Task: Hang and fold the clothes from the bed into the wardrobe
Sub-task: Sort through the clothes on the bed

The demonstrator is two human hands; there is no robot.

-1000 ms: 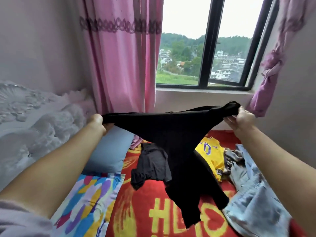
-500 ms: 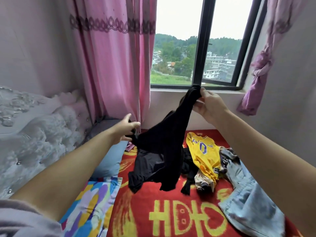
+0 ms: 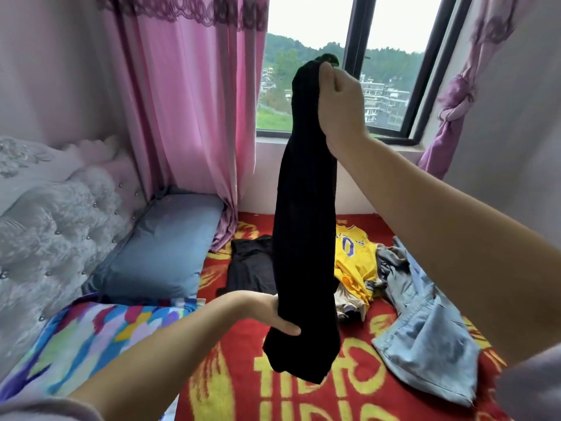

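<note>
Head view, progress. I hold one black garment (image 3: pixel 305 238) hanging as a long narrow column above the middle of the bed. My right hand (image 3: pixel 338 104) pinches its top end high in front of the window (image 3: pixel 391 71); my left hand (image 3: pixel 273 314) wraps its fingers round the lower part, thumb across the front, with a short tail of cloth hanging below the grip. I judge this to be an early fold, lengthwise, not yet halved or put away. Whether the garment is trousers or a top I cannot tell, since the cloth is uniformly dark.

Still unsorted on the bed: a second black piece (image 3: pixel 252 262) lying flat toward the far edge, a yellow jersey (image 3: pixel 353 256) crumpled just beside it, a pale beige item (image 3: pixel 349 302) partly under the jersey's near side, and light blue denim (image 3: pixel 425 335) spread along the right edge, with a grey-blue piece (image 3: pixel 391 265) at its far end. I judge most of the task to remain. No wardrobe or hanger is in view.

Head view, surface and room. The bed carries a red blanket (image 3: pixel 236 375) with yellow lettering. At its left edge lie a multicoloured cover (image 3: pixel 91 335) and a blue pillow (image 3: pixel 164 247), against a tufted pale headboard (image 3: pixel 51 214). A pink curtain (image 3: pixel 188 101) hangs at the far left corner; a purple tied curtain (image 3: pixel 458 98) hangs at the far right.
</note>
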